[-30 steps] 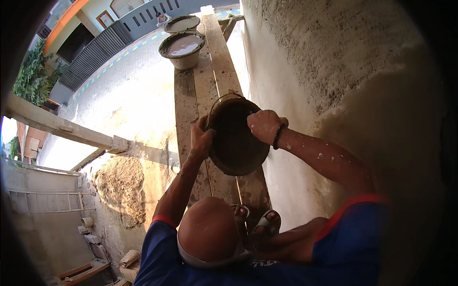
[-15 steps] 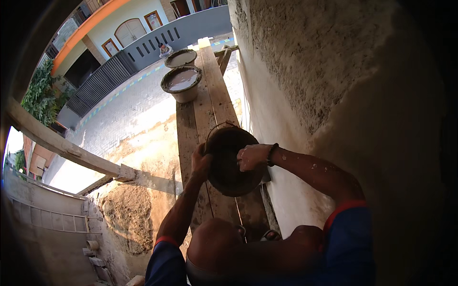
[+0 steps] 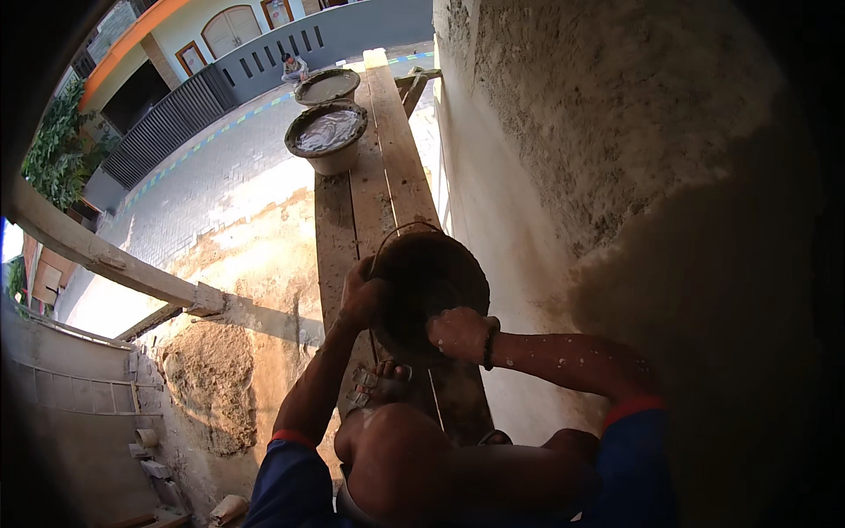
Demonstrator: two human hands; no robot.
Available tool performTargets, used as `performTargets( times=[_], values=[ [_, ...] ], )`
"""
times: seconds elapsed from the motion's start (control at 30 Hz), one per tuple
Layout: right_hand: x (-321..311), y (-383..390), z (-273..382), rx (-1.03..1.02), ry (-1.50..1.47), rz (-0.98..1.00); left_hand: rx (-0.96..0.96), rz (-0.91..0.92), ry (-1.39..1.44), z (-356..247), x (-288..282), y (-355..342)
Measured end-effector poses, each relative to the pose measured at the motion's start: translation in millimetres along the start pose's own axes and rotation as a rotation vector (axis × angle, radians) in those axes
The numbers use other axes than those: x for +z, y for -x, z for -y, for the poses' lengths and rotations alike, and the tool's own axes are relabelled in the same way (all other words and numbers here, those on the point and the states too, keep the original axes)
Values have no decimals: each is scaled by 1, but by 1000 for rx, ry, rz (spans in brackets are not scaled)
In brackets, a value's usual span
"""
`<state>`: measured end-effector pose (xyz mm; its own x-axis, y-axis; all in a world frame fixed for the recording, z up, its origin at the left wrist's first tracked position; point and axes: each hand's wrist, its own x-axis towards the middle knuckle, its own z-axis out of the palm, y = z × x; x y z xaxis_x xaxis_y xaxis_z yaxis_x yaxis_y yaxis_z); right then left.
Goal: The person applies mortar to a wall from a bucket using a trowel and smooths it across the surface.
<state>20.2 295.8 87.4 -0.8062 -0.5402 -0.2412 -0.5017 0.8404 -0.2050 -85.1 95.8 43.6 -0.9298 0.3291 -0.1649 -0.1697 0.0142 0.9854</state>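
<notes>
Facing up toward my distant screen, a dark bucket (image 3: 449, 264) sits low over the wooden planks (image 3: 371, 189), resting or held clear, I cannot tell. Round at the mouth, it shows no long axis; a thin handle (image 3: 407, 226) arches from 10 to 12 o'clock on its rim. At 9 o'clock the left hand (image 3: 359, 299) grasps that rim. From 4 o'clock the right hand (image 3: 458, 333) dips inside, fingers curled; I cannot tell whether it clasps anything. The key relation, as I judge it, is this: both hands are already at the bucket, the right within the mouth, with more room inside toward 12 o'clock.

Outward, the planks run lengthwise between 11 and 12 o'clock. A sandalled foot (image 3: 383, 371) stands just below, at 7. The rough wall (image 3: 546, 167) crowds 3 o'clock; past the planks' edge at 9, I see open air over sunlit ground (image 3: 264, 238). At 11, well apart, a filled tub (image 3: 333, 164) stands before a second tub (image 3: 327, 87).
</notes>
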Motion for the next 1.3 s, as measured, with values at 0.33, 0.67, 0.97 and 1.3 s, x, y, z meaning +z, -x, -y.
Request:
performTargets(
  times=[0.33,0.67,0.97,1.3],
  values=[
    [-100,-35,-67,297,266,-68,-111,-53,162,-3,-10,-45],
    [-53,-125,-96,465,141,191,-16,-3,116,-8,-13,-107],
    [-103,-167,-94,355,-83,938,51,-107,183,6,-25,-102],
    [-86,-112,-114,233,-331,344,-17,-123,334,13,-30,-103]
  ],
)
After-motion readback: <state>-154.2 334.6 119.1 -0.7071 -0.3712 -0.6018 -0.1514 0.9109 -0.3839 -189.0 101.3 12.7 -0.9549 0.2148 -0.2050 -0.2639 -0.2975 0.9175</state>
